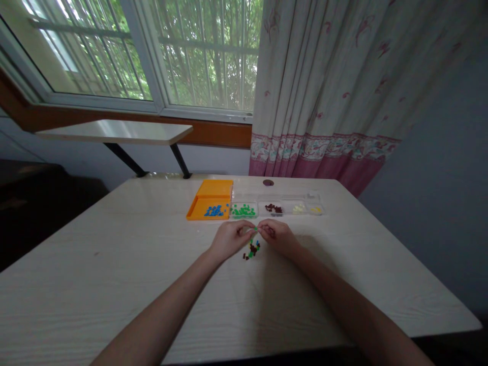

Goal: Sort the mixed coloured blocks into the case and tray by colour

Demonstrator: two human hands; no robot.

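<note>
My left hand and my right hand meet over the table, fingertips pinched together at a tiny green piece. Whether both hands grip it or one only touches it is too small to tell. Just below them is a small cluster of brown, green, blue and yellow pieces; I cannot tell whether it lies on the table or hangs from the fingers. Beyond my hands, an open orange case holds blue pieces. Beside it, clear compartments hold green pieces and brown pieces.
Further right, the clear tray has cream pieces and yellow pieces. A round dark disc lies near the back edge of the table. A raised shelf stands back left; a curtain hangs behind.
</note>
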